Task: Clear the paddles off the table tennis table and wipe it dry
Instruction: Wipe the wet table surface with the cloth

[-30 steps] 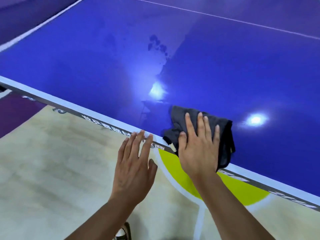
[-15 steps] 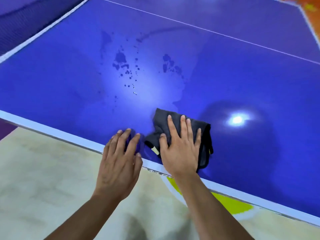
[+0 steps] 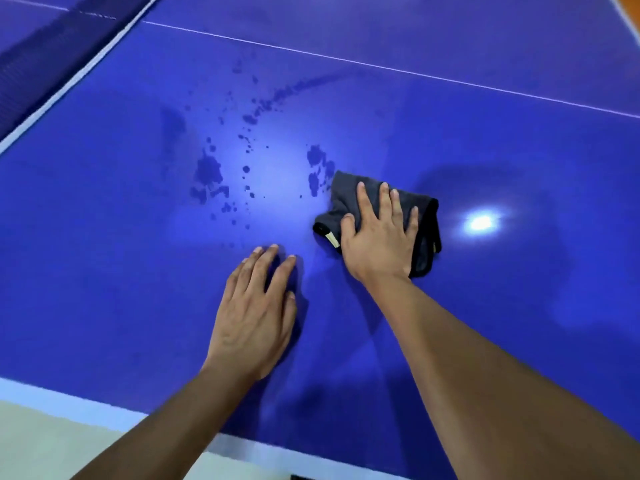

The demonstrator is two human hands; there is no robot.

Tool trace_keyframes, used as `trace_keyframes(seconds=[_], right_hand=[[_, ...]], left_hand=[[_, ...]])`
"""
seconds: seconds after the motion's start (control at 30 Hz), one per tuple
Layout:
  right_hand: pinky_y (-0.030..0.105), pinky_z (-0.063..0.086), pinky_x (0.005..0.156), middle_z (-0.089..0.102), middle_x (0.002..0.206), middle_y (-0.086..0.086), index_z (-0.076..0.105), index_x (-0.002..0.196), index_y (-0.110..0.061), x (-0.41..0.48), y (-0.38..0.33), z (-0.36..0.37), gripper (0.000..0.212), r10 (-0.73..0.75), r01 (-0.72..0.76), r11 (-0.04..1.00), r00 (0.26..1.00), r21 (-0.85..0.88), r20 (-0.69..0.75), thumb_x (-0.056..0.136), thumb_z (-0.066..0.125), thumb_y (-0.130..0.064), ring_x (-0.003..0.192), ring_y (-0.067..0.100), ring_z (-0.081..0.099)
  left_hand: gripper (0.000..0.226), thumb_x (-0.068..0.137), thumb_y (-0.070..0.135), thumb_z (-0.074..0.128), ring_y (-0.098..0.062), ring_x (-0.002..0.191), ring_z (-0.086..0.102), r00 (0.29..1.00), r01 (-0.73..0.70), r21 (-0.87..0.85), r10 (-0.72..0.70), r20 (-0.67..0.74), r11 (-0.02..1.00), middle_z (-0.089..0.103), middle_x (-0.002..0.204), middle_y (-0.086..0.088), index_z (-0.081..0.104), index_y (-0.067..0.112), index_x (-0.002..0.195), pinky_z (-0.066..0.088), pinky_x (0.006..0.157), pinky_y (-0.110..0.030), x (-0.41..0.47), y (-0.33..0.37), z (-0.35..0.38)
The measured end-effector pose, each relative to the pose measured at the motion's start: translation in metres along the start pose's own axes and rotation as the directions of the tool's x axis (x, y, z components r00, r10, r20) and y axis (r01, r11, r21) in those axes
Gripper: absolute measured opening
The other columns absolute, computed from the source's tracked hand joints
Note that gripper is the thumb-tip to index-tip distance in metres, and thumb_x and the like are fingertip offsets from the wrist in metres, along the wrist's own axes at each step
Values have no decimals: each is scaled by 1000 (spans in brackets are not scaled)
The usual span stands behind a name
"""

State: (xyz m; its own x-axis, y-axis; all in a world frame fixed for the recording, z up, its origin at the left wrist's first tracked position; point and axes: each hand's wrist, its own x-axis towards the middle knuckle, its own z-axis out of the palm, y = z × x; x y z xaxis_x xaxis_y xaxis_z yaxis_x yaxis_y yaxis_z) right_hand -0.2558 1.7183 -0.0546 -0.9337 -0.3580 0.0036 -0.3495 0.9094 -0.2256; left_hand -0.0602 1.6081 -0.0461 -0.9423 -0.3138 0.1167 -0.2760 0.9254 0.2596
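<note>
On the near half of the blue counter (image 3: 104,271), the right hand (image 3: 379,237) lies flat with fingers spread, pressing a dark cloth (image 3: 343,190) down just beside a scatter of water drops (image 3: 211,171). The left hand (image 3: 254,317) rests open on the bare surface nearby, holding nothing. No paddles show here, so I judge the wiping to be the step in hand. The nearest drops seem to touch the cloth's far corner, though glare makes that uncertain. The next move calls for pushing the cloth left and away through the wet patch, with even pressure.
</note>
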Motion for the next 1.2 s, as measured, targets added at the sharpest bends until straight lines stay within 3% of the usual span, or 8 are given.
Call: trace_keyframes(seconds=[0.23, 0.47, 0.63, 0.9, 1.2], right_hand=[[55, -7, 125, 6, 172, 4, 12, 163, -36, 152, 4, -1, 63, 48, -48, 999, 999, -4, -15, 102, 20, -49, 159, 18, -2], [55, -5, 126, 11, 172, 4, 17, 163, -35, 276, 18, 0, 63, 18, -18, 1000, 999, -4, -30, 102, 21, -49, 159, 19, 1], [54, -5, 126, 10, 172, 3, 15, 163, -36, 341, 22, 0, 63, 19, -20, 1000, 1000, -16, -17, 102, 20, -53, 159, 18, 1], [52, -6, 126, 10, 172, 2, 14, 163, -39, 418, 22, -3, 63, -6, 6, 1000, 1000, -25, 3, 103, 19, -57, 159, 17, 1], [51, -11, 126, 3, 173, 0, 11, 161, -47, 399, 3, -5, 58, 10, -8, 1000, 996, -21, 91, 105, 20, -59, 158, 15, -5]], left_hand=[[54, 102, 34, 28, -41, 143, 38, 999, 35, 12, -35, 16, 999, 44, 152, -18, 48, 8, 145, 34, 115, -51, 155, -28, 5], [54, 105, 34, 27, -39, 151, 23, 999, 21, 42, -22, 35, 999, 24, 164, -18, 38, 13, 154, 26, 122, -52, 268, -51, 20], [57, 104, 35, 26, -34, 153, 22, 997, 43, 18, -44, 67, 999, 25, 166, -12, 34, 17, 158, 20, 124, -51, 281, -62, 28], [56, 102, 29, 31, -32, 152, 28, 999, 52, -24, -52, -4, 998, 30, 165, -10, 42, 15, 155, 27, 120, -51, 284, -56, 28], [59, 100, 31, 30, -32, 153, 23, 994, 62, 26, -64, 83, 998, 27, 165, -15, 38, 14, 156, 16, 125, -45, 285, -59, 28]])
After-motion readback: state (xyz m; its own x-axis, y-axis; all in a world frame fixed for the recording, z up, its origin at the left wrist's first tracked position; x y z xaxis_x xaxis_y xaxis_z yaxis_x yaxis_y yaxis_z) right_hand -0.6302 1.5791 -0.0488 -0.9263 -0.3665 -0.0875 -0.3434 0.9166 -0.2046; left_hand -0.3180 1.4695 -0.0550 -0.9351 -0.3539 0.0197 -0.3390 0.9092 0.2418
